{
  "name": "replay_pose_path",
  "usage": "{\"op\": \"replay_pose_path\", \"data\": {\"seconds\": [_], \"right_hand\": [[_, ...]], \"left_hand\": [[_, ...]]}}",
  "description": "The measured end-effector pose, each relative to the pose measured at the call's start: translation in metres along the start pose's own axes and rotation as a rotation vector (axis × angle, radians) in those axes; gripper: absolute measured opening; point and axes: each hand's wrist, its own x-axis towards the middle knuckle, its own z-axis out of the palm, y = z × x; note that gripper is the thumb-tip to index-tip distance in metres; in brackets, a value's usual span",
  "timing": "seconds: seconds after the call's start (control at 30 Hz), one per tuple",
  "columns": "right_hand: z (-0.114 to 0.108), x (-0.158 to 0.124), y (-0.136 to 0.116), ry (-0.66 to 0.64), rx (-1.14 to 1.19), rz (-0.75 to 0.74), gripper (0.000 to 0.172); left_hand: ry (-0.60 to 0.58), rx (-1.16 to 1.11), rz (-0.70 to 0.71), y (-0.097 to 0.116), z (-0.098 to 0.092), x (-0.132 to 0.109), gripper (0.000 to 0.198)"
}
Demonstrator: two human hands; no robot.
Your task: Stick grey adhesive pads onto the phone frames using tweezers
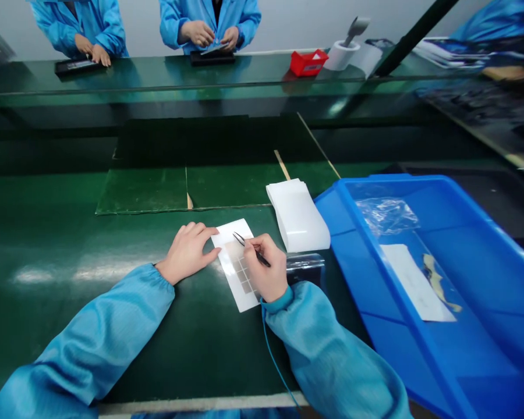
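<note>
A white sheet (pixel 238 298) with a grid of small greyish square stickers lies on the green work surface in front of me. My left hand (pixel 188 249) rests at its left edge, thumb and forefinger apart on the edge, the other fingers bent. My right hand (pixel 267 266) is closed around dark tweezers (pixel 262 258), whose tips point up and left over the upper part of the sheet. Whether the tips hold anything is too small to tell. My right hand and wrist hide the sheet's right side. A blue cord hangs from my right cuff.
A folded stack of white sheets (pixel 299 218) and a dark glossy film piece (pixel 306 269) lie right of my hand. Beyond them stands a blue bin (pixel 419 343) holding clear plastic and white paper. Two co-workers' hands (pixel 198 34) work across the raised shelf, near a red box (pixel 308 63).
</note>
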Motion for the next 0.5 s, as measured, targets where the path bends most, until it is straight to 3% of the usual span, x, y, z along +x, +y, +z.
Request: {"op": "replay_pose_path", "data": {"seconds": [0.5], "right_hand": [[-0.0006,-0.002,0.0006,0.084,-0.031,0.061,0.009]], "left_hand": [[-0.015,-0.009,0.009,-0.0007,0.0013,0.0005,0.036]]}}
